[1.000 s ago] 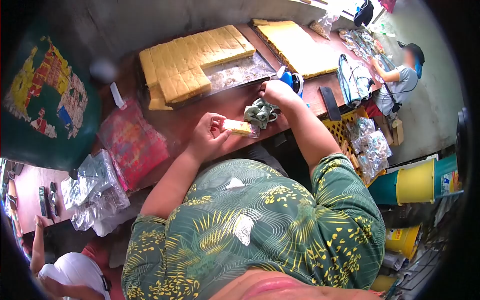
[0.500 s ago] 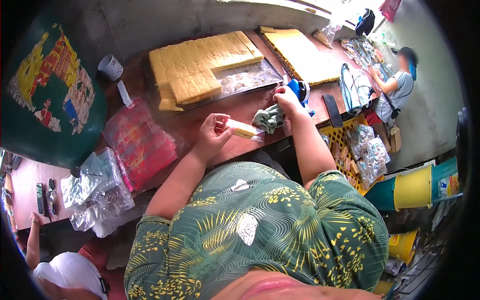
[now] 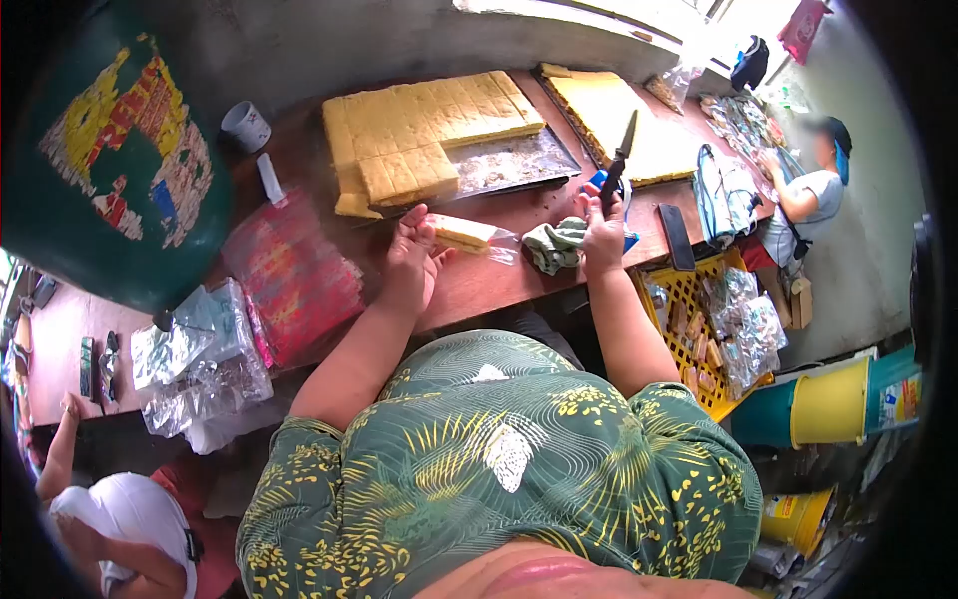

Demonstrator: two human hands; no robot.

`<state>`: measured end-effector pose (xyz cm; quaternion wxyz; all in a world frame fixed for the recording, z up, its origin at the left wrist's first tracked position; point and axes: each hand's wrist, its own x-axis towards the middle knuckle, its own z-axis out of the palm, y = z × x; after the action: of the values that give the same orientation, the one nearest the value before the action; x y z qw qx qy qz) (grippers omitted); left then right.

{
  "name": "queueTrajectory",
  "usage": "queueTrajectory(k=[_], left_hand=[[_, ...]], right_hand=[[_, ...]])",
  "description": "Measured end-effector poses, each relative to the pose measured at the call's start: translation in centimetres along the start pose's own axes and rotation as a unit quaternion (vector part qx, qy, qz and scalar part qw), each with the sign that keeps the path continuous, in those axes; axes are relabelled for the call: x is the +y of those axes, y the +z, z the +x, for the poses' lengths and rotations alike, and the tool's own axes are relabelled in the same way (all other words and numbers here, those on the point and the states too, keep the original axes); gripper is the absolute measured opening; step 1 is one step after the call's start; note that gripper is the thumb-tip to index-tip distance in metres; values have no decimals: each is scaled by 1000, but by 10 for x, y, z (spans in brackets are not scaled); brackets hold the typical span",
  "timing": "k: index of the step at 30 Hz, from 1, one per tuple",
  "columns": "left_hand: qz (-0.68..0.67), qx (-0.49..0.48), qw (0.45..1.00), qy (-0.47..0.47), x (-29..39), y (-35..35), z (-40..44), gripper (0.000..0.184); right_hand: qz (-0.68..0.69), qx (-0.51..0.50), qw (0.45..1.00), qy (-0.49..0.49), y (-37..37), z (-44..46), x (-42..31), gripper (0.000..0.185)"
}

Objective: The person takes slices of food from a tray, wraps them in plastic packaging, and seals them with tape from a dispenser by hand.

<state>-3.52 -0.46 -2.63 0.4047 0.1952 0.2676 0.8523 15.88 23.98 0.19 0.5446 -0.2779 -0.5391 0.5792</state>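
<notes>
My left hand [image 3: 411, 258] is closed on the near end of a slice of yellow cake [image 3: 461, 234]. A clear plastic wrapper [image 3: 502, 246] sticks out past the slice's other end. Gripped in my right hand [image 3: 604, 238] is a knife [image 3: 618, 165], its dark blade pointing up and away. Beside that hand a crumpled green cloth [image 3: 555, 246] lies at the table's edge. Beyond my hands, a cut sheet of yellow cake [image 3: 429, 115] rests on a dark tray [image 3: 519, 165], with one part of the tray bare.
A second cake sheet [image 3: 639, 135] lies at the back right. Near it are a phone [image 3: 676, 238] and a yellow crate [image 3: 689, 344] of wrapped pieces. Red plastic [image 3: 294, 270], a mug [image 3: 245, 127] and a green drum [image 3: 120, 190] stand left. Two other people work nearby.
My right hand has come up from beside the cloth with the knife now raised in it. My left hand still holds the cake slice. The view has shifted slightly.
</notes>
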Motion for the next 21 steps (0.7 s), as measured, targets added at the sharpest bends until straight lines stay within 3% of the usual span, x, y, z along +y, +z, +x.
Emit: queueTrajectory(k=[1, 3, 6, 9, 10, 11, 15, 17, 18, 21], left_hand=[[-58, 14, 998, -21, 10, 5, 0, 34], [-70, 3, 997, 21, 29, 15, 4, 36], [-83, 66, 991, 82, 68, 59, 0, 38], [-132, 53, 983, 117, 91, 57, 14, 38], [-149, 48, 980, 123, 98, 64, 15, 40], [-148, 38, 980, 130, 103, 67, 15, 41], [-126, 51, 977, 166, 112, 84, 15, 47], [-109, 58, 976, 180, 112, 92, 9, 48], [-85, 75, 974, 196, 112, 97, 8, 49], [-31, 106, 967, 229, 110, 109, 5, 51]], right_hand=[[18, 1, 999, -33, 0, 8, 1, 23], [-74, -6, 987, -140, -1, 24, -6, 21], [-41, -46, 983, -172, 14, 26, -43, 27], [17, -201, 979, 23, 24, 6, -94, 36], [-17, -237, 970, 42, 25, 0, -99, 41], [33, -265, 959, 100, 27, -11, -104, 45], [-10, -382, 911, 152, 1, -49, -98, 41], [-98, -358, 913, 171, -6, -81, -99, 28], [-94, -407, 890, 183, -15, -91, -103, 18], [-103, -453, 860, 210, -25, -113, -122, 21]])
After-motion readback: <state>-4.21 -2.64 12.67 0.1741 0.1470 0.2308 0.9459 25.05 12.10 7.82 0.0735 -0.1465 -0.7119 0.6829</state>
